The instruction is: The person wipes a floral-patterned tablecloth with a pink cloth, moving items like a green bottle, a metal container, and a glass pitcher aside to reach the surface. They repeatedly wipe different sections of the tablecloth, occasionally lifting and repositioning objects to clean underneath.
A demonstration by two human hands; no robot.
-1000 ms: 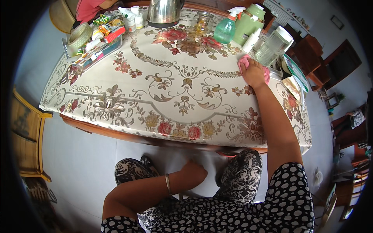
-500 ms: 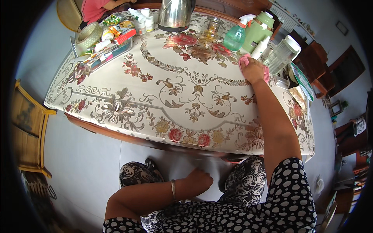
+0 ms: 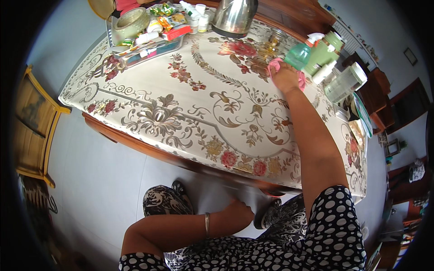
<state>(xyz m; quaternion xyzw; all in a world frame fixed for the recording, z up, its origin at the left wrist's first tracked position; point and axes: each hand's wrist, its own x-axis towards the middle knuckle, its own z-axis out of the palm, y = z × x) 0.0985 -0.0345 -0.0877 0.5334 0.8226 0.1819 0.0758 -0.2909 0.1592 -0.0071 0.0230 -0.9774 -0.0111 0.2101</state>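
One view, from the head camera, looked down on a table (image 3: 199, 113) covered with a cream cloth patterned in flowers and scrolls. The right hand (image 3: 285, 76) reached far across it with the arm straight, palm down, pressed flat on a pink cloth (image 3: 274, 66) that lay on the table's far side; the fingers were spread over the cloth rather than curled round it. Just beyond that hand stood a teal spray bottle (image 3: 298, 55), a green bottle (image 3: 323, 53) and a clear plastic jug (image 3: 345, 84), close together. A steel kettle (image 3: 234, 16) stood at the far edge, with a small glass jar (image 3: 274, 39) near it. At the far left corner lay a tray (image 3: 135, 50) crowded with small packets and tubes, and beside it a roll of tape (image 3: 130, 24). The left hand (image 3: 239, 214) hung low beneath the table's near edge, well apart from the right, loosely closed and holding nothing that showed; a bangle (image 3: 207, 224) circled its wrist. A wooden chair (image 3: 35, 118) stood to the left on the pale floor.
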